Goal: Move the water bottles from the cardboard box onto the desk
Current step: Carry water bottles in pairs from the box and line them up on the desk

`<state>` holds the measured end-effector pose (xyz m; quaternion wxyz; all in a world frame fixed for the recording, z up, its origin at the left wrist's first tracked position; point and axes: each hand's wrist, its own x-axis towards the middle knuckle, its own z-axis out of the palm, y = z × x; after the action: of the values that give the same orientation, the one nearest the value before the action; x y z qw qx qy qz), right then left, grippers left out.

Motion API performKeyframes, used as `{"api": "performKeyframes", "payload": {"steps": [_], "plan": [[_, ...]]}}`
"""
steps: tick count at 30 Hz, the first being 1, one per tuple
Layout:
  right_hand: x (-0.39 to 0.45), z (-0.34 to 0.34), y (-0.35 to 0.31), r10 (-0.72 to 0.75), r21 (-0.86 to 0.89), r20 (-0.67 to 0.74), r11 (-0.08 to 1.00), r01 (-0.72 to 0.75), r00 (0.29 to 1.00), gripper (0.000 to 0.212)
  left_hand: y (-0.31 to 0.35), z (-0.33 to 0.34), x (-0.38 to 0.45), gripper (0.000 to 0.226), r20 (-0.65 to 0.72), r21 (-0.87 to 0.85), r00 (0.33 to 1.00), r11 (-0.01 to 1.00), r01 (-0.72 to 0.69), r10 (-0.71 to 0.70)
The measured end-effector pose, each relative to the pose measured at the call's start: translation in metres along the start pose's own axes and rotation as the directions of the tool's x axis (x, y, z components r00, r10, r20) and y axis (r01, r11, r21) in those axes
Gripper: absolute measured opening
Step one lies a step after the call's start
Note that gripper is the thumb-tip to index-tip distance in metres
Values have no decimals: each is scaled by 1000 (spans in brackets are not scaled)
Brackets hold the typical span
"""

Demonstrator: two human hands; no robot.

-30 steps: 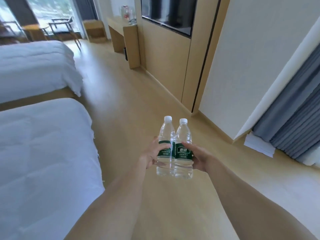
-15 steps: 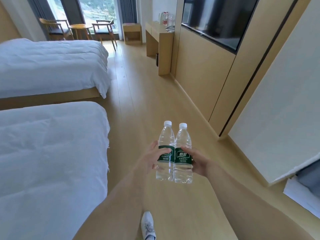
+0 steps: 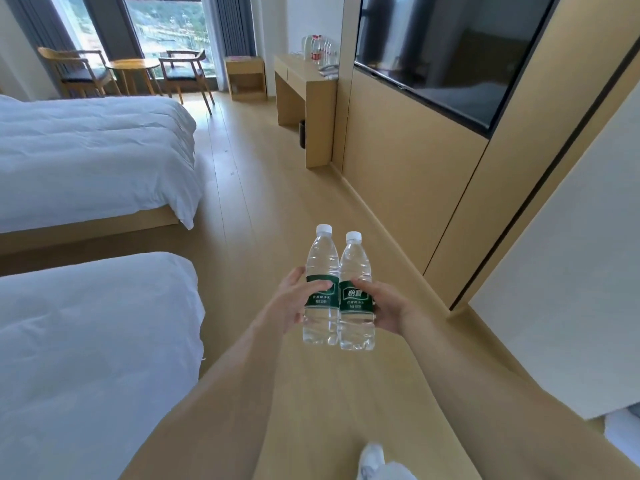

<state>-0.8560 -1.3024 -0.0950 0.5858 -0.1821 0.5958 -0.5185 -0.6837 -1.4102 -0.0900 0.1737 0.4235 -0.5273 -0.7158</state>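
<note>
Two clear water bottles with white caps and green labels stand upright side by side in front of me, above the wooden floor. My left hand (image 3: 292, 299) grips the left bottle (image 3: 321, 261) around its label. My right hand (image 3: 388, 308) grips the right bottle (image 3: 356, 327) the same way. The bottles touch each other. The wooden desk (image 3: 299, 76) stands far ahead against the right wall, with several bottles (image 3: 318, 50) on its top. The cardboard box is not in view.
Two beds with white covers, the near bed (image 3: 86, 341) and the far bed (image 3: 90, 150), fill the left side. A wall-mounted TV (image 3: 443, 46) and wood panelling line the right. A floor aisle runs between them. Chairs and a round table (image 3: 133, 69) stand by the window. My white shoe (image 3: 372, 457) shows below.
The view has swung left and moved forward along the aisle, so the desk and window now lie ahead. Both hands keep holding the two bottles in the same way.
</note>
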Motion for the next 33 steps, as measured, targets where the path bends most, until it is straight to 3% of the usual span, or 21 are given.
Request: {"api": "performKeyframes", "payload": {"steps": [6,14,19,26,33], "plan": [[115,6,-63,-24,-14,109,1000,26,994,40,50,-35,93,44,-54,-3,999,1000,-7,7],[280,15,-176,26,-60,277,998,-9,960,46,138,-73,227,64,-199,-91,980,995,-30,11],[363,29,-235,48,-79,378,997,-19,924,45,182,-101,292,61,-227,-148,974,988,-52,17],[468,51,-277,52,-86,421,996,-17,906,64,217,-147,382,50,-226,-206,973,973,-101,53],[596,80,-330,57,-95,348,995,-26,936,51,258,-222,516,48,-175,-182,983,979,-92,59]]}}
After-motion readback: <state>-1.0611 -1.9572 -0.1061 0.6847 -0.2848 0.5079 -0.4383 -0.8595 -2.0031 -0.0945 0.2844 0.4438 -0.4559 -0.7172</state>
